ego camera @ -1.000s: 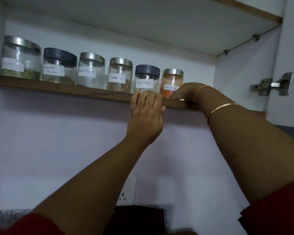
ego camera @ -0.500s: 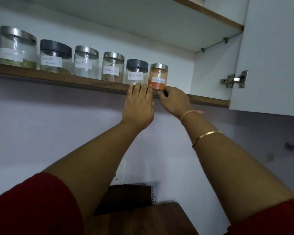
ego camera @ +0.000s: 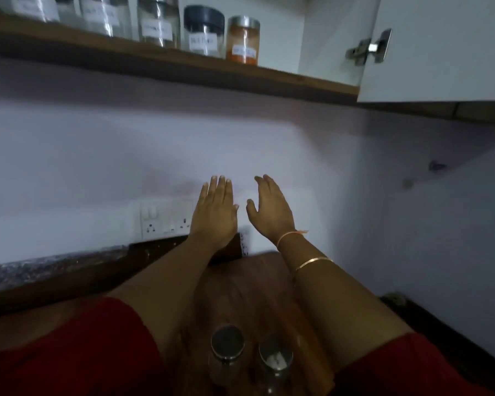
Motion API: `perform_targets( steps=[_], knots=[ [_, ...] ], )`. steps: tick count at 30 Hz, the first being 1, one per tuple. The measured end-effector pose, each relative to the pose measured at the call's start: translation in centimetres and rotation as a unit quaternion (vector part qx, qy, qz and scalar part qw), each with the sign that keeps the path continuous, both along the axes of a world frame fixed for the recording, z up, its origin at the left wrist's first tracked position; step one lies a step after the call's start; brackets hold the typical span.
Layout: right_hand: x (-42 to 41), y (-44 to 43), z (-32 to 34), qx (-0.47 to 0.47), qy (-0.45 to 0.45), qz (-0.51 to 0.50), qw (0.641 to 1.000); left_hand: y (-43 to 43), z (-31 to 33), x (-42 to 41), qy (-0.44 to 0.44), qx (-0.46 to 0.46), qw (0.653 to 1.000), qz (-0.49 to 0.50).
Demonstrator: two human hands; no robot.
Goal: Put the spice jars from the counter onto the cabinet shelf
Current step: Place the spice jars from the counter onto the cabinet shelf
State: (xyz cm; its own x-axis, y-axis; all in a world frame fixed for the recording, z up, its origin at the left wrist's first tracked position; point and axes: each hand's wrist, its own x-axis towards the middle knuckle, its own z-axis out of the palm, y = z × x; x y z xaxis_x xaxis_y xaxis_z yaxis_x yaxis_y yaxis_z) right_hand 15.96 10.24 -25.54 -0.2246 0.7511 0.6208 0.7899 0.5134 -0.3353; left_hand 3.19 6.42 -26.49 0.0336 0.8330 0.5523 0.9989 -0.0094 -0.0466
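Observation:
Several labelled glass spice jars stand in a row on the wooden cabinet shelf at the top. The rightmost is an orange-powder jar, with a black-lidded jar beside it on the left. Two glass jars with metal lids, one on the left and one on the right, stand on the wooden counter between my forearms. My left hand and my right hand hang in front of the wall, well below the shelf. Both are empty with fingers apart.
An open white cabinet door with a metal hinge juts out at the upper right. A white socket panel sits on the wall left of my left hand. A speckled stone counter strip runs at the left.
Both hands have dropped from the shelf edge down to mid-wall. My right hand has let go of the orange-powder jar, which stays on the shelf. The view has tilted down onto the counter.

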Motion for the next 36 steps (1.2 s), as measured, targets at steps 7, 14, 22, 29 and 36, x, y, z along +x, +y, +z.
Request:
perform_targets(
  steps=[7,14,22,29,36],
  knots=[
    [-0.1,-3.5,-9.2,-0.131,-0.042,0.023,0.99,-3.7,-11.2,0.0,-0.013,-0.186,0.982,0.015],
    [-1.3,-6.4,-18.2,-0.284,-0.127,0.054,0.949,-7.2,-18.8,-0.9,-0.07,-0.32,0.945,0.016],
    [-1.9,-7.7,-23.4,-0.372,-0.165,0.055,0.912,-10.2,-23.8,-1.1,-0.072,-0.416,0.906,0.035],
    [-2.1,-7.5,-24.7,-0.401,-0.125,0.061,0.906,-10.2,-24.6,-1.7,-0.118,-0.42,0.899,0.043],
    [-2.4,-7.5,-21.7,-0.365,0.006,0.069,0.929,-9.4,-23.9,-3.0,-0.32,-0.344,0.877,0.099]
  ],
)
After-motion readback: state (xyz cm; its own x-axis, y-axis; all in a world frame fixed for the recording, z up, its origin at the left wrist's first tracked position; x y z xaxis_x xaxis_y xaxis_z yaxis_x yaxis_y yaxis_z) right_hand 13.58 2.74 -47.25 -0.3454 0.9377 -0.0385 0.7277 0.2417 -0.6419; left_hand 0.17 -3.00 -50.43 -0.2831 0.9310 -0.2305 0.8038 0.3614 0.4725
